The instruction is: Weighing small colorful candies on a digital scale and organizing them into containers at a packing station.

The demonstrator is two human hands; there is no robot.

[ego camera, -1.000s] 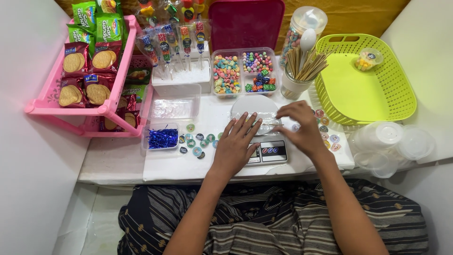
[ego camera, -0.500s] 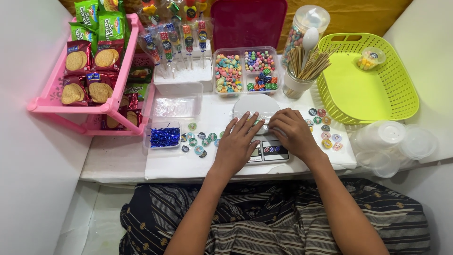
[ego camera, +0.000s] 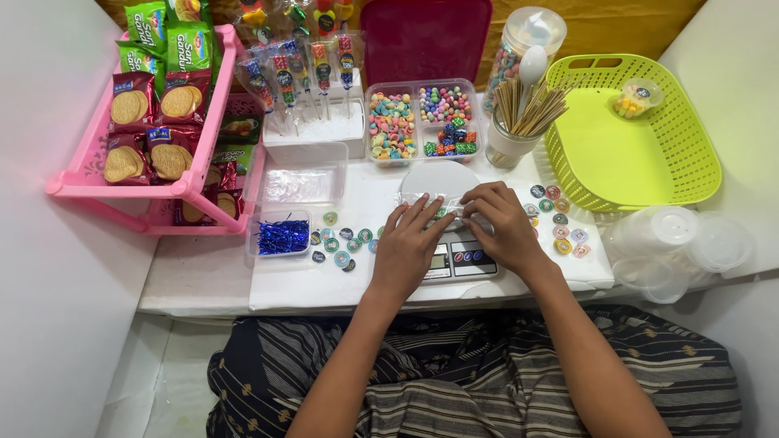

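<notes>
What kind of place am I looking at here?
Probably a small home candy-packing station, not a factory: a low white table with a compartment tray of colourful sweets, a digital scale under both hands, and a pink rack of biscuit packets.

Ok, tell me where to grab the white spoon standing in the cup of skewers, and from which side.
Take the white spoon by its bowl, coming down from above. The bowl stands clear above the wooden skewers, while the handle is buried among them in the white cup. Pinch the bowl's edges and lift straight up; the candy jar crowds it from behind.
</notes>
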